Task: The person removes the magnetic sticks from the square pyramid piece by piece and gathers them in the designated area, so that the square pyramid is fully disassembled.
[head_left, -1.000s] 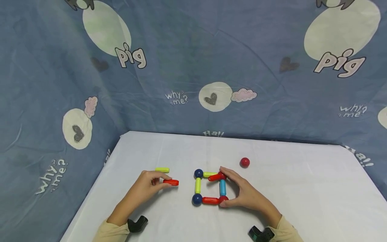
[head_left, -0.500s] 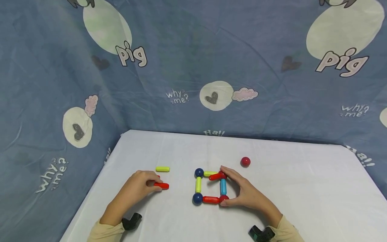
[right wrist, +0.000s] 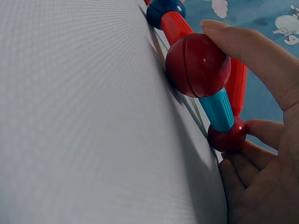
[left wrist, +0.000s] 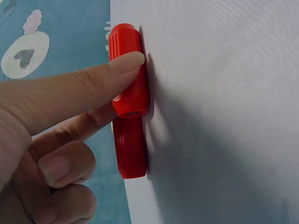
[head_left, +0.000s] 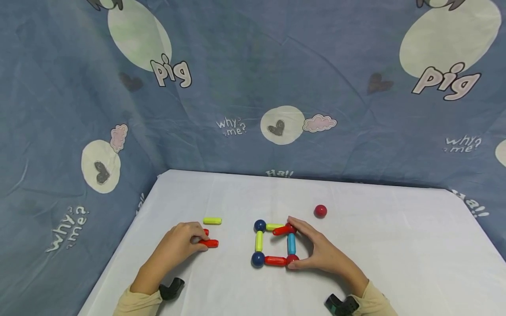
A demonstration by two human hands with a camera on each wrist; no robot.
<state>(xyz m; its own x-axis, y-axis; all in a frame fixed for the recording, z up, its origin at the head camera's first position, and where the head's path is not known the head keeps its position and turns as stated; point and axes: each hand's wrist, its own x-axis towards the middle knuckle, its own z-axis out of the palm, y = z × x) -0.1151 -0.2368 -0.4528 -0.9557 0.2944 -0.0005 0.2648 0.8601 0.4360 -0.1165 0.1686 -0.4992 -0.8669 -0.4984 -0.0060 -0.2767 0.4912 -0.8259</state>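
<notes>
My left hand pinches a red magnetic rod between thumb and index finger, low over the white table. A second red rod lies just behind it, partly hidden by the fingers in the head view. My right hand spans the right side of a square of magnetic rods and balls, thumb on the front red ball and fingers at the rear red ball. A blue rod joins those balls. Another red rod sticks out from the rear ball, slanting upward over the square.
The square's left corners are dark blue balls, linked by a yellow-green rod. A loose yellow-green rod lies beyond my left hand. A loose red ball sits behind the square. A patterned blue cloth hangs along the table's back edge.
My left hand has moved left and slightly toward me with the red rod, away from the square. The second red rod now shows beside its fingers. My right hand stays in place.
</notes>
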